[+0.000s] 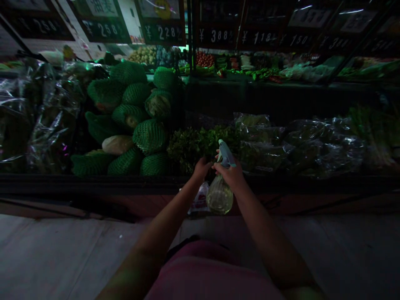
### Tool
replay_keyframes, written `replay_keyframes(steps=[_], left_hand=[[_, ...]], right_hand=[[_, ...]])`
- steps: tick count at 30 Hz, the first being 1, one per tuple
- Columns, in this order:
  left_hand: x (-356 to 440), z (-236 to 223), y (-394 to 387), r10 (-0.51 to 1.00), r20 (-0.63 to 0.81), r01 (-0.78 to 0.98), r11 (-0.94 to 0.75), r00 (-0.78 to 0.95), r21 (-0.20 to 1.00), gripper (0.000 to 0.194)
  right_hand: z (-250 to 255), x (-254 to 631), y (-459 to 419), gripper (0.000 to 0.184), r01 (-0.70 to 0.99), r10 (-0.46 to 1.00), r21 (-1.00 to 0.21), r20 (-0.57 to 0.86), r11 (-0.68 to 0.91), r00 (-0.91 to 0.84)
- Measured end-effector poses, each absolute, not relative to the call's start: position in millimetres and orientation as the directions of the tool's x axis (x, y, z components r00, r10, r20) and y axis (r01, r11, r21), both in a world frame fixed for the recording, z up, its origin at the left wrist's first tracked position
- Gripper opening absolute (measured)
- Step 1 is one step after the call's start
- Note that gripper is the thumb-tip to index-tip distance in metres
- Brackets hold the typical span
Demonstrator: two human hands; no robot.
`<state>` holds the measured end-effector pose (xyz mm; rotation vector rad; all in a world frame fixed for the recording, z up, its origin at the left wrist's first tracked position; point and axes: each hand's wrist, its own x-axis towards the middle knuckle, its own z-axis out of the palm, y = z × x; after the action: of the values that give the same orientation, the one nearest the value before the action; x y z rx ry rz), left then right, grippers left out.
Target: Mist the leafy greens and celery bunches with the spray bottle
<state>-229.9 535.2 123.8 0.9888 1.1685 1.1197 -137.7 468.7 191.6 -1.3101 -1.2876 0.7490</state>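
Note:
My right hand (233, 171) is closed around the neck of a spray bottle (219, 196), which has a clear rounded body and a pale grey-green trigger head. The bottle hangs upright at the front edge of the produce stand, its nozzle towards the vegetables. My left hand (202, 169) is just left of the bottle, at the near edge of the curly leafy greens (200, 143). Its fingers look drawn together, but in the dimness I cannot make out what is between them. A thin plastic bag with red print (200, 199) shows below my left hand, partly behind the bottle.
Melon-like produce in green foam nets (150, 136) is piled to the left, with plastic-wrapped vegetables (51, 121) beyond. Bagged greens (262, 146) lie to the right. Price signs (215, 35) hang above the back shelf. The stand's dark front ledge (93, 183) borders a pale floor (62, 250).

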Motion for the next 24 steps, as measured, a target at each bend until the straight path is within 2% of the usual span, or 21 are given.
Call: replay_keyframes(steps=[2,3,7,9,12,15,20,24], left_hand=[[-251.7,128.0,509.3,0.985,-0.171,-0.293,0.156,-0.024,0.943,0.064],[-264.2,128.0,495.2,0.988,-0.151,-0.295,0.132,-0.042,0.946,0.07],[-320.2,109.4,439.2,0.966,-0.193,-0.165,0.165,-0.171,0.972,0.065],[-348.1,89.1,413.4,0.942,-0.213,-0.121,0.187,-0.26,0.975,0.06],[-383.0,53.6,378.1,0.878,-0.305,-0.169,0.259,-0.368,0.951,0.06],[-403.6,27.5,350.5,0.81,-0.394,-0.244,0.315,-0.434,0.917,0.056],[-407.4,23.5,331.8,0.752,-0.458,-0.263,0.376,-0.474,0.889,0.056],[-404.4,28.8,330.2,0.778,-0.384,-0.155,0.356,-0.498,0.922,0.055]], right_hand=[[193.3,-145.3,475.5,0.04,0.275,0.946,-0.941,0.256,0.196,0.199],[194.7,-149.7,478.1,0.038,0.295,0.946,-0.934,0.262,0.2,0.188],[199.6,-167.3,482.7,0.028,0.394,0.951,-0.893,0.285,0.219,0.118],[198.9,-174.5,482.3,0.032,0.408,0.953,-0.881,0.294,0.24,0.074],[192.9,-181.4,479.8,0.036,0.374,0.957,-0.891,0.288,0.259,0.025],[185.9,-183.1,476.8,0.028,0.336,0.966,-0.911,0.259,0.241,0.012],[179.4,-177.8,476.7,0.027,0.374,0.953,-0.886,0.302,0.275,0.014],[175.5,-175.5,479.9,0.03,0.403,0.953,-0.872,0.304,0.277,0.004]])
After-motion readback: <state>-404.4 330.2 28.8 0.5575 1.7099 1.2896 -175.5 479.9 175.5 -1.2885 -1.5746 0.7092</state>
